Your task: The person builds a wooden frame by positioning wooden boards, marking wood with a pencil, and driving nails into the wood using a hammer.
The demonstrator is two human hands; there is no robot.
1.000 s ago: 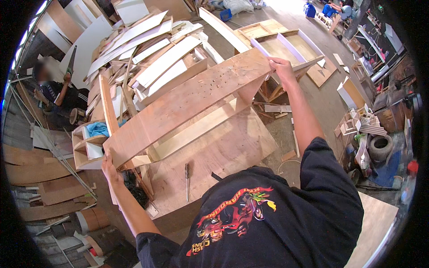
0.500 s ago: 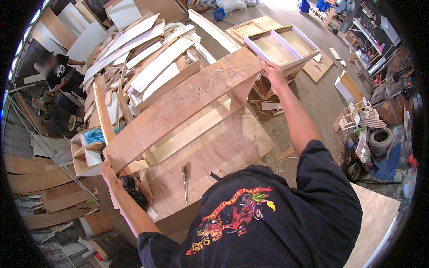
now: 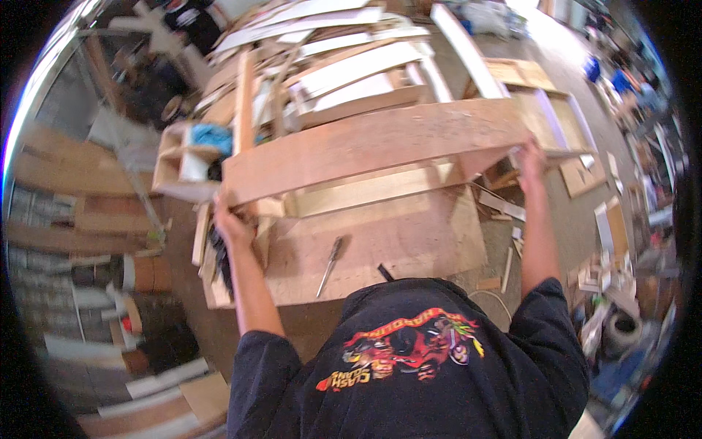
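Left of the long brown plywood panel (image 3: 373,150), a small open wooden box (image 3: 179,164) w/ a blue cloth (image 3: 212,135) inside. Left hand (image 3: 230,223) grips the panel's lower-left corner, fingers wrapped round the edge. Panel runs across the frame, lifted above a flat plywood worktop (image 3: 409,241). Below the panel, a slim metal hand tool (image 3: 329,263) lies on that worktop. Behind the panel, a heap of pale boards (image 3: 351,66). Right hand (image 3: 530,157) clasps the panel's right end, fingers closed on it.
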